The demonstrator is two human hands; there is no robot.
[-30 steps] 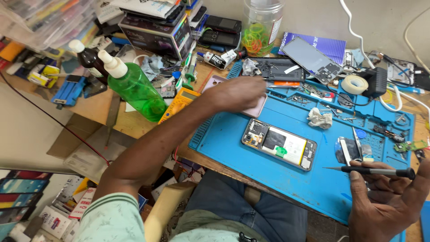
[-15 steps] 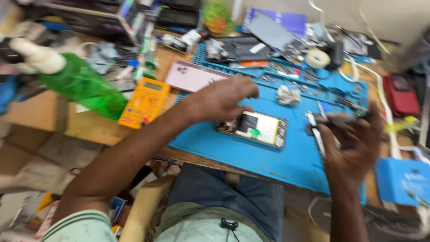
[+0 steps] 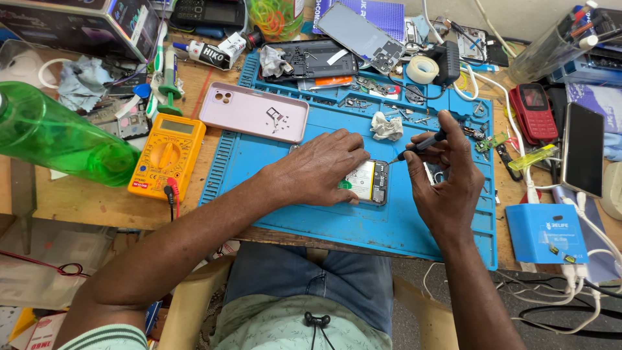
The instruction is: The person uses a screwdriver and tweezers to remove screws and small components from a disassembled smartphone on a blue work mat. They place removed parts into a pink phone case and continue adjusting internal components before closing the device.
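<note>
Wooden workbench (image 3: 97, 201), cluttered edge to edge; blue repair mat (image 3: 337, 227) covers its middle; green plastic bottle (image 3: 58, 139) lies on its side far left; yellow multimeter (image 3: 165, 155) just beside the mat's left edge; pink phone back cover (image 3: 249, 110) lies flat at the mat's top left with small screws and a tray piece on it; dark phone frame (image 3: 317, 59) and a grey panel further back; red keypad phone (image 3: 532, 111) and a black phone (image 3: 582, 149) off to the right; blue box (image 3: 545, 233) at right front with white cables; tape roll (image 3: 422, 69) near the mat's back edge; crumpled white wipe (image 3: 387, 126) just behind the work.

Opened phone (image 3: 368, 183) lies flat mid-mat, insides up, battery showing, mostly covered by the left hand (image 3: 317, 168); that hand lies palm down, fingers loosely together, pressing the phone to the mat; right hand (image 3: 444, 172) pinches a dark thin screwdriver (image 3: 421, 144) between thumb and fingers, tip angled down-left, just off the phone's upper right corner, contact not clear.

Step, as judged: working a fastener or part at that corner of the open phone; next move calls for a steady tip seating and the left hand keeping the phone from sliding; tiny parts easily lost here.
</note>
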